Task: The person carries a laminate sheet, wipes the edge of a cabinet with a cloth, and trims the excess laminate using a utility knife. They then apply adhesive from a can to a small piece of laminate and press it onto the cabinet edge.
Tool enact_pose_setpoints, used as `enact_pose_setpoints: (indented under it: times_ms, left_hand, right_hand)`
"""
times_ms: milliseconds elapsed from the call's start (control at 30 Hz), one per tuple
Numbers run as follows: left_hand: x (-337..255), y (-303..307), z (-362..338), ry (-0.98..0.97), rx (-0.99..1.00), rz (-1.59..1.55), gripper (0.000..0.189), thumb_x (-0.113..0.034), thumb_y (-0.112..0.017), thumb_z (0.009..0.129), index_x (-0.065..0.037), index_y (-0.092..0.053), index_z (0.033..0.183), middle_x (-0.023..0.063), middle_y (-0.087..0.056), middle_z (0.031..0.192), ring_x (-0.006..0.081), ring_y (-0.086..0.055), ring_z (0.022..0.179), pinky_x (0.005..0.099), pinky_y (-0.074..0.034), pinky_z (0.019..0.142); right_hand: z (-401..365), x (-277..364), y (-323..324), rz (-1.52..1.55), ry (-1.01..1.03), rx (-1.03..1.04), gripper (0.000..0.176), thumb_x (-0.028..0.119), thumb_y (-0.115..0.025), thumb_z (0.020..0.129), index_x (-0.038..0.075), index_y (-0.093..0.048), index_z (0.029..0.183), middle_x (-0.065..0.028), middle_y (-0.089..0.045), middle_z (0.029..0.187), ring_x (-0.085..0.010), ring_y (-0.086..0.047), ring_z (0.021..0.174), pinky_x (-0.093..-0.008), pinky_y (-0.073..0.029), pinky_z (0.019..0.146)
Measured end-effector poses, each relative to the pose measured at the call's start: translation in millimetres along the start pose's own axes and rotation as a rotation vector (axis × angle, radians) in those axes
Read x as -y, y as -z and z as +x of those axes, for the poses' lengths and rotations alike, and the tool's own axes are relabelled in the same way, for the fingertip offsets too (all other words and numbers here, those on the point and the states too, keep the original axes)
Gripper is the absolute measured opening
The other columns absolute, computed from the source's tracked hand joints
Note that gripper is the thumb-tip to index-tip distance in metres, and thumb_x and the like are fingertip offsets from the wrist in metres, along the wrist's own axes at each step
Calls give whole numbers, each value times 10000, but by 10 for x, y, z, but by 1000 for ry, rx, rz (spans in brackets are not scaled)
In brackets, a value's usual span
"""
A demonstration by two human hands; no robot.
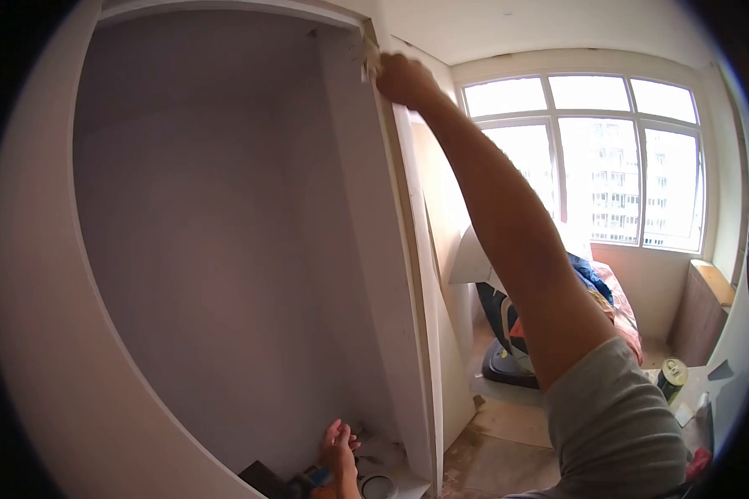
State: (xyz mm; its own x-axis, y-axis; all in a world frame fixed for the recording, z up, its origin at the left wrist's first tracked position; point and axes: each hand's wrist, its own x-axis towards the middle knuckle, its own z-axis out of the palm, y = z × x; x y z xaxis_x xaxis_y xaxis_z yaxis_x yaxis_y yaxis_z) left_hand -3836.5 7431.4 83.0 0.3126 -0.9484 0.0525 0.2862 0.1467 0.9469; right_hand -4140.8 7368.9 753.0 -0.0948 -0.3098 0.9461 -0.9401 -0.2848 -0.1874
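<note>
My right hand [405,81] is raised to the upper right corner of a tall white cabinet frame [395,183]. Its fingers are closed on a small pale object [369,60] pressed against the frame's edge; the kind of object cannot be made out. Low down, at the bottom of the cabinet opening, hovers my left hand [339,445], fingers apart and loosely bent, with nothing seen in it. Beneath it are a round ring-shaped item [380,487], a blue-and-dark item [314,477] and a dark flat piece [262,479].
A large window [597,158] fills the far wall. Before it, a pile of bags and cloth [612,291] sits behind my right arm. To the right, a can [672,378] stands on a white surface. A wooden panel [699,308] leans by the far right wall.
</note>
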Motion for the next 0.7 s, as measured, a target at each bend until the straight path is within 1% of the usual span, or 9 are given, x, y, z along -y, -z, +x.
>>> enact_pose_setpoints:
  times_ms: [33, 67, 233, 267, 367, 400, 500, 633, 700]
  left_hand:
    - [32, -1, 32, -2, 22, -7, 382, -92, -690, 1029, 26, -654, 1390, 94, -710, 1159, 131, -669, 834, 273, -592, 616]
    - [73, -25, 28, -1, 46, -20, 380, -94, -691, 1031, 25, -654, 1390, 95, -711, 1158, 131, -668, 837, 274, -592, 616]
    - [44, -40, 125, -13, 59, 46, 381, -137, -713, 1020, 7, -676, 1371, 96, -700, 1130, 156, -679, 793, 296, -608, 609]
    - [18, -76, 140, -35, 55, 38, 382, -138, -714, 1019, 17, -675, 1366, 97, -701, 1131, 155, -678, 786, 294, -607, 603]
    - [-92, -213, 95, -89, 38, 42, 389, -147, -722, 1016, 29, -676, 1360, 101, -705, 1127, 160, -680, 774, 308, -603, 598]
    - [-154, -252, 77, -95, 32, 42, 389, -147, -722, 1016, 29, -676, 1360, 101, -705, 1127, 160, -680, 774, 308, -603, 598]
    - [-378, -528, 129, -43, 12, 41, 348, -137, -721, 1036, 21, -673, 1343, 68, -711, 1040, 124, -661, 810, 279, -577, 612]
    - [-1422, -1062, 309, -459, 94, 318, 332, -244, -702, 1071, 7, -705, 1288, 48, -689, 940, 113, -613, 767, 296, -530, 667]
    - [-2297, -1530, 310, -765, 61, 417, 425, -345, -673, 1095, -6, -700, 1350, 58, -704, 1029, 113, -617, 819, 294, -536, 731]
  right_hand:
    - [-187, -168, -153, -106, 108, -78, 358, 277, -578, 1034, 76, -673, 1315, -241, -769, 1169, -405, -765, 1079, -538, -619, 910]
    - [-533, -103, 11, 0, 58, 41, 487, 140, -576, 1017, 112, -585, 1503, -254, -704, 1347, -454, -657, 1293, -560, -507, 1121]
    - [-373, -15, 263, -76, 72, 54, 517, 94, -566, 982, 122, -578, 1498, -233, -763, 1211, -444, -724, 1153, -558, -573, 980]
    - [-183, -10, 246, -154, 125, 7, 294, 227, -547, 1043, 103, -660, 1284, -184, -776, 1182, -402, -742, 1117, -536, -583, 938]
    - [-65, -101, 291, -126, 152, 22, 286, 228, -544, 1044, 93, -662, 1266, -191, -774, 1180, -412, -741, 1113, -536, -587, 932]
    - [-117, -190, 229, -191, 194, 22, 504, 56, -552, 944, 114, -600, 1442, -230, -779, 1124, -421, -752, 1077, -547, -600, 925]
    - [-448, -209, 271, -174, 150, 97, 490, 66, -544, 968, 102, -586, 1455, -224, -775, 1126, -414, -744, 1118, -553, -596, 940]
    - [30, -183, 289, -114, 225, 6, 323, 95, -545, 1000, 78, -662, 1300, -220, -779, 1144, -417, -751, 1113, -545, -599, 939]
    - [33, -110, 412, -106, 225, 86, 269, 110, -555, 1011, 44, -679, 1241, -228, -775, 1158, -412, -760, 1096, -526, -614, 922]
